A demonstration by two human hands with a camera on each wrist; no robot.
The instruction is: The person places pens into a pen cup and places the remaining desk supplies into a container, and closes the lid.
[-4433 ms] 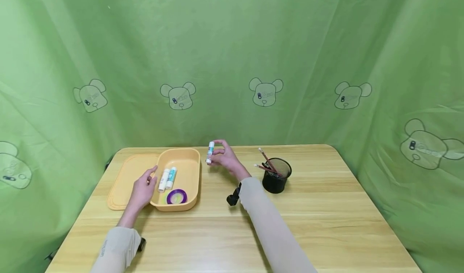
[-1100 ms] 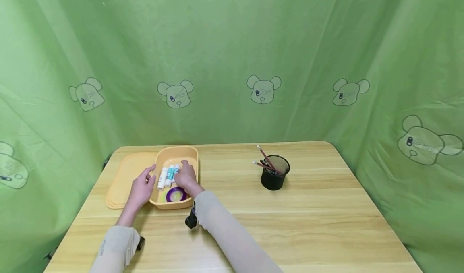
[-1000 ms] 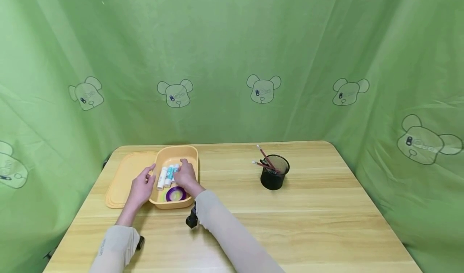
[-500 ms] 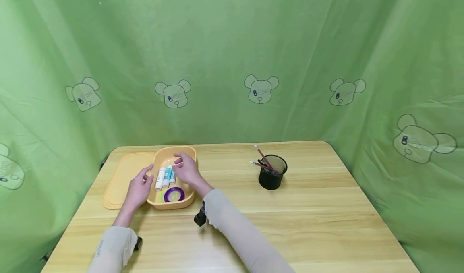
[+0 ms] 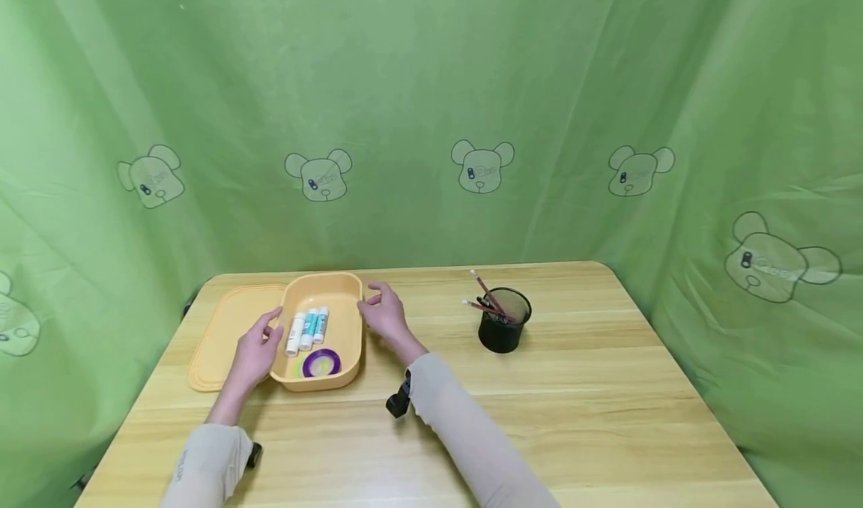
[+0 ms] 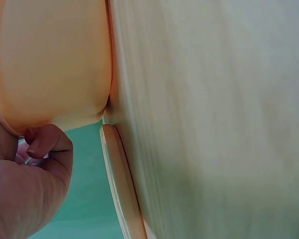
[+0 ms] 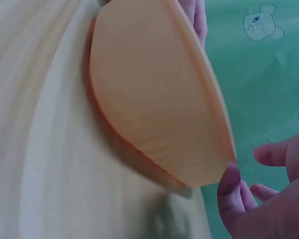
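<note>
An open peach plastic box (image 5: pixel 347 328) stands on the table. Three glue sticks, among them a white one (image 5: pixel 294 334) and a teal-labelled one (image 5: pixel 309 329), lie side by side in its left half. Nearer its front lies a purple ring-shaped roll (image 5: pixel 321 363), overlapping something yellow-green. My left hand (image 5: pixel 255 351) holds the left rim, its fingers bent at the edge in the left wrist view. At the right rim is my right hand (image 5: pixel 386 315), one fingertip against the edge, the others spread and holding nothing.
The flat peach lid (image 5: pixel 222 336) lies left of the box, close by its side. A black mesh pen cup (image 5: pixel 500 336) with pencils (image 5: pixel 487 291) stands to the right. Green curtain (image 5: pixel 398 216) hangs behind the wooden table (image 5: pixel 573 388).
My right hand brought a glue stick from beyond the box's right side, laid it beside the other two, let go and withdrew rightward to the rim. My left hand stayed at the left rim.
</note>
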